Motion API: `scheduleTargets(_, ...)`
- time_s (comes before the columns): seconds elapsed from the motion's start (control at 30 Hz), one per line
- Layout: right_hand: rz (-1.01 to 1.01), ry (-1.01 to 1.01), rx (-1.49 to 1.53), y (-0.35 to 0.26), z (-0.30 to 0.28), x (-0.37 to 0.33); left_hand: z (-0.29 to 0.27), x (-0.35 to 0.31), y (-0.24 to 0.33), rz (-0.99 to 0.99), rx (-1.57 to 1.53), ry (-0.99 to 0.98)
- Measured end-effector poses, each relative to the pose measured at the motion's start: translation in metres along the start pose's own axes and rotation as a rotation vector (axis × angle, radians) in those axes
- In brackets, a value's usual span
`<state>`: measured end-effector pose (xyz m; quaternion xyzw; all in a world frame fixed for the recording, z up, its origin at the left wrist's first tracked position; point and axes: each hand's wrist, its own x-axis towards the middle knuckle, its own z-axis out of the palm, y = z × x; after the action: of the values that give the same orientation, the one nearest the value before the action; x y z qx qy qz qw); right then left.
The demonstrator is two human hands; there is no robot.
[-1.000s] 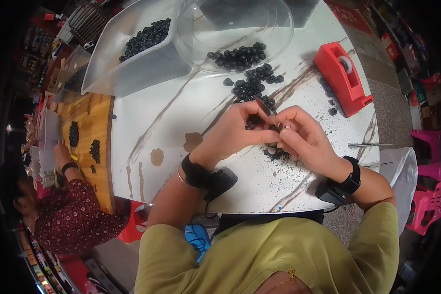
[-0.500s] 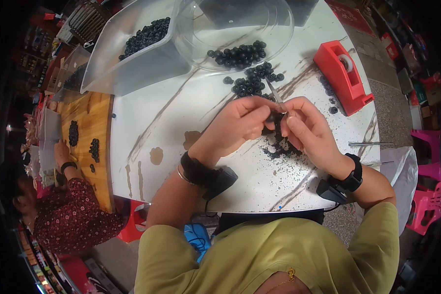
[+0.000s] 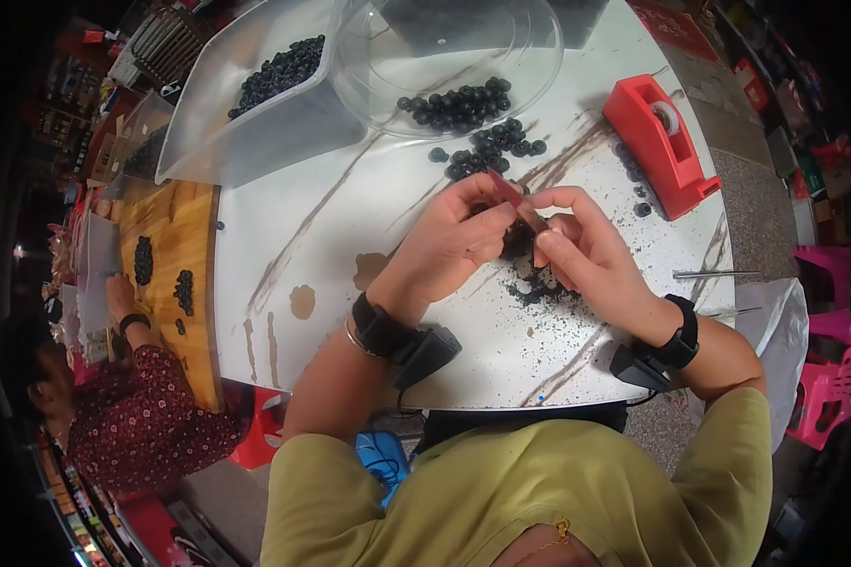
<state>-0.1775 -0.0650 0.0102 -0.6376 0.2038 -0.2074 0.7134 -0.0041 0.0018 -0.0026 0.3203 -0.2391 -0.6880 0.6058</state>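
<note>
My right hand pinches a small narrow-bladed knife, whose blade slants up and left over my left fingertips. My left hand is closed, thumb against forefinger, at the blade. A small dark round piece, like a black bead, seems to be in it, mostly hidden by the fingers. Beneath both hands lies a heap of dark shavings and crumbs on the white marbled table. Just beyond them is a cluster of black round beads.
A clear round lid with more black beads lies at the back, beside a translucent bin partly filled with them. To the right stands a red tape dispenser. At left, another person's hand works by a wooden board.
The knife has swung from pointing away over the beads to lying across my left fingertips. My right hand has turned slightly with it; both hands remain close together.
</note>
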Motion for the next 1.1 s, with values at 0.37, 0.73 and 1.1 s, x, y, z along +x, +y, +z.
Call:
scheduleTargets(0.37, -0.050, -0.006, -0.144, -0.001, -0.002, -0.003, -0.003, 0.002, -0.009, 0.091, 0.022, 0.012)
scheduleTargets(0.73, -0.091, -0.023, -0.173, 0.003, -0.005, -0.004, 0.005, 0.001, -0.007, 0.142, 0.110, 0.043)
scheduleTargets(1.1, -0.120, -0.051, -0.111, -0.002, -0.005, -0.003, 0.009, 0.000, -0.005, 0.165, 0.162, 0.072)
